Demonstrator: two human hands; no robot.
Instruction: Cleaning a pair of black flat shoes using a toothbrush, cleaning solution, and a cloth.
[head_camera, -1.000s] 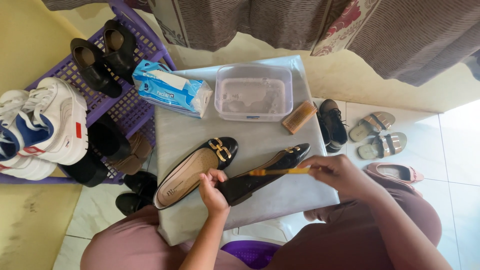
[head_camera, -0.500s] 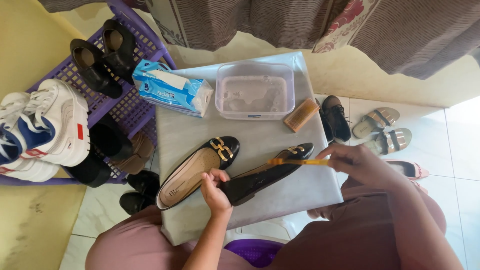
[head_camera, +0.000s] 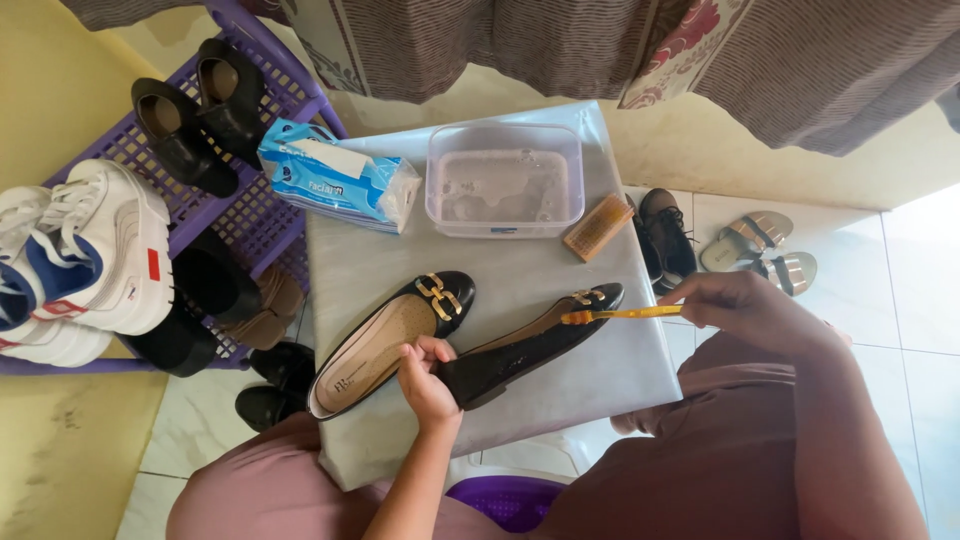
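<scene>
A black flat shoe (head_camera: 530, 345) with a gold buckle is held tilted on its side on a grey tabletop (head_camera: 600, 375), its heel gripped by the left hand (head_camera: 425, 378), whose fingers are closed around the back of the shoe. An orange toothbrush (head_camera: 620, 314) is pinched in the closed right hand (head_camera: 745, 305), and its bristle end is pressed against the shoe just beside the buckle at the toe. The matching flat (head_camera: 385, 340) is laid sole-down just beside the held shoe, touching or nearly touching the left hand's fingers. Further back on the tabletop, a clear plastic tub (head_camera: 505, 180) of cloudy water is set between a blue pack of tissues (head_camera: 340, 185) and a small brown brush (head_camera: 598, 228). A purple rack (head_camera: 260, 225) to the left is loaded with black shoes and white sneakers (head_camera: 100, 250); a dark lace-up shoe (head_camera: 668, 235) and tan sandals (head_camera: 760, 245) are left on the tiled floor to the right. The left forearm is raised from below the tabletop, while the right arm, in a mauve sleeve, is reached across from the right. Nothing is placed between the hands and the shoe
</scene>
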